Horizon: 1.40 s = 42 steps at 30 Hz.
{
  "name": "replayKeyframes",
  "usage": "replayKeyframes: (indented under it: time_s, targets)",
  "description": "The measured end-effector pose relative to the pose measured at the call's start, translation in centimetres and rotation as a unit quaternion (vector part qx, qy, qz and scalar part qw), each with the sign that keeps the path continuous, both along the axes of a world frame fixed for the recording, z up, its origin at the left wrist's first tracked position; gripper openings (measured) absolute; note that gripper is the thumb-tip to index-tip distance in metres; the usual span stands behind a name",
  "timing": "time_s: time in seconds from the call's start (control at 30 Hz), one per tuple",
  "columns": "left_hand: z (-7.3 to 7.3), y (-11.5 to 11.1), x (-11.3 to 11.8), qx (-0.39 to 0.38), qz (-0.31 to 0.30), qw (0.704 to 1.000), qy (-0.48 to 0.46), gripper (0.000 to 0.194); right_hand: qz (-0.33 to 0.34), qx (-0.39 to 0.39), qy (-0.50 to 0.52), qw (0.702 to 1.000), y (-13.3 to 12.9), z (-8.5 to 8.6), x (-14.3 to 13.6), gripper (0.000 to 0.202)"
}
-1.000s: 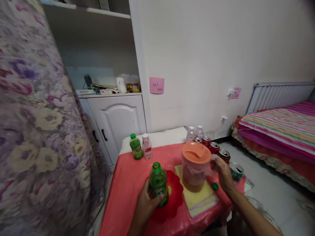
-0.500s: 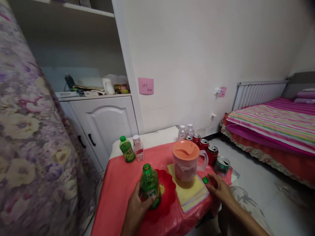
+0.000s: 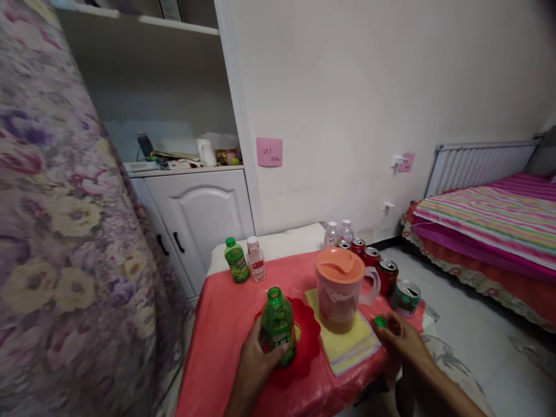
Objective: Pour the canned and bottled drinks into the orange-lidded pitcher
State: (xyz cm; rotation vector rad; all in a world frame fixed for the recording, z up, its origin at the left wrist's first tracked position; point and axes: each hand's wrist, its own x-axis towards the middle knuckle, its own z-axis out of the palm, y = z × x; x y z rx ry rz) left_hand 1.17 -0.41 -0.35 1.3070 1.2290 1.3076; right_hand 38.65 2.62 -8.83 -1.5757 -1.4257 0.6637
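Observation:
My left hand (image 3: 260,353) is wrapped round an uncapped green plastic bottle (image 3: 278,321), holding it upright over a red scalloped plate (image 3: 308,347). On the table's right side my right hand (image 3: 402,336) has its fingertips closed at a small green bottle cap (image 3: 381,321), which looks tilted. Between the hands, a clear pitcher (image 3: 336,301) with an orange lid (image 3: 341,264) stands on a folded yellow cloth (image 3: 347,350). Its handle points toward the right hand.
A capped green bottle (image 3: 237,263) and a clear white-capped bottle (image 3: 256,263) stand at the table's back left. Several red cans (image 3: 386,275), a green can (image 3: 406,298) and two clear bottles (image 3: 346,230) line its right edge. A bed (image 3: 486,211) is beyond.
The view has turned slightly left, so everything sits farther right. My right fingers have closed in on the green cap, which has tipped. My left hand still holds the bottle.

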Motion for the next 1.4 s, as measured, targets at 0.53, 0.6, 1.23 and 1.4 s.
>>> replayKeyframes:
  time_s: [0.53,0.6,1.23,1.4]
  targets:
    - [0.1,-0.6,0.6,0.044,-0.033,0.998,0.006,0.07,0.259,0.102,-0.007,0.96,-3.4,17.6,-15.4,0.031]
    - [0.5,-0.9,0.7,0.039,-0.034,0.999,0.006,0.071,0.257,0.129,-0.043,0.957,-2.5,18.4,-16.1,0.032]
    - [3.1,-2.0,1.7,0.009,-0.044,0.999,0.004,0.071,0.44,0.167,-0.187,0.862,1.3,23.0,-16.2,0.038]
    - [3.4,-2.1,1.6,0.009,-0.042,0.999,0.01,0.069,0.503,0.176,-0.288,0.796,1.8,25.5,-16.8,0.034]
